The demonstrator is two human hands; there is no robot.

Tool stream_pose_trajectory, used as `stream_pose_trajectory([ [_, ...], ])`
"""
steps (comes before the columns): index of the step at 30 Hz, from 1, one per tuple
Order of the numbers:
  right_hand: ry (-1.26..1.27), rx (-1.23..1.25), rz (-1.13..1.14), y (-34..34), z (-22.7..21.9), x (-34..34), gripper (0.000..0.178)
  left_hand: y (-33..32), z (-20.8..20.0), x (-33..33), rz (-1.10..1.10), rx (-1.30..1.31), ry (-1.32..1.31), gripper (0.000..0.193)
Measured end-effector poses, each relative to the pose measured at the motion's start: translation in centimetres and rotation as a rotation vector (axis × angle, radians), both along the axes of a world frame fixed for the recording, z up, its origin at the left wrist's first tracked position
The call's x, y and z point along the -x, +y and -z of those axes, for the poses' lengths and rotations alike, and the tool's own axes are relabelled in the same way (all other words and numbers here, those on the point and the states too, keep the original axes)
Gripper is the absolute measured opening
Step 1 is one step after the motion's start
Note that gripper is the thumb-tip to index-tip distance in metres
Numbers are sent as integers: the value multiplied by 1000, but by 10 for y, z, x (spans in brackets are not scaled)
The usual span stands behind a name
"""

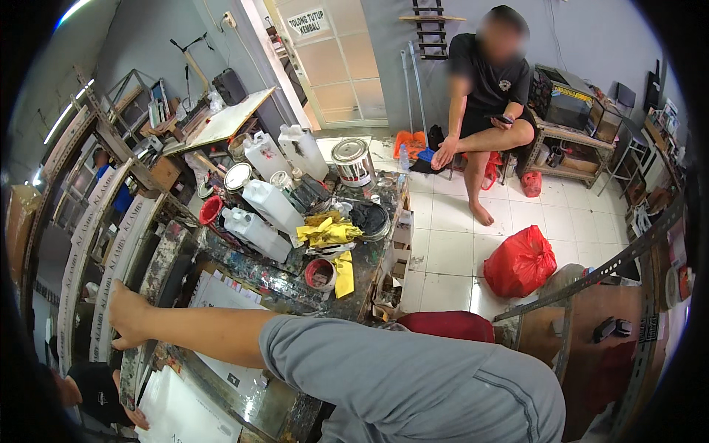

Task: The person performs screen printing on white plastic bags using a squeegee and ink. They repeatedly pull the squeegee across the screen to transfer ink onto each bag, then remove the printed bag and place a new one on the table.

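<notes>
My right arm, in a grey sleeve (413,369), reaches across the lower part of the view to the far left. At its end my right hand (129,316) is beside the pale, printed rails of a rack (114,258) and above a paint-crusted frame (136,369). One digit sticks out downward; the other fingers are mostly hidden, so I cannot tell whether they grip anything. My left hand is not in view. Below my forearm lie white printed sheets (181,406) on the worktable. A co-worker's hand (136,419) at the lower left is at their edge.
White jugs (273,207), a paint can (353,164), a red-rimmed tub (320,275) and yellow cloths (329,230) crowd the stained table. A red bag (521,261) lies on the tiled floor. Another person (487,88) sits by the wall with a phone. A metal shelf (591,277) stands right.
</notes>
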State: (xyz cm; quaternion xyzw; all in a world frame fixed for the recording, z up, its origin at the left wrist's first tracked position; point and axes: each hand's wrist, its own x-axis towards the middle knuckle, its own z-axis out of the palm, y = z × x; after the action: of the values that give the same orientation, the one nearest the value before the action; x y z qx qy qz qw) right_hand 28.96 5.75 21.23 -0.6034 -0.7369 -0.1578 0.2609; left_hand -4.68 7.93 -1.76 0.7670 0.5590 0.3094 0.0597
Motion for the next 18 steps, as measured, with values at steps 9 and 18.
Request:
stream_pose_trajectory([
  [9,-8,-127,41,8,9,3,73,-114,60,-51,206,280,153,60],
  [18,-56,-4,43,17,-1,-6,77,-180,113,-134,471,301,-36,52],
])
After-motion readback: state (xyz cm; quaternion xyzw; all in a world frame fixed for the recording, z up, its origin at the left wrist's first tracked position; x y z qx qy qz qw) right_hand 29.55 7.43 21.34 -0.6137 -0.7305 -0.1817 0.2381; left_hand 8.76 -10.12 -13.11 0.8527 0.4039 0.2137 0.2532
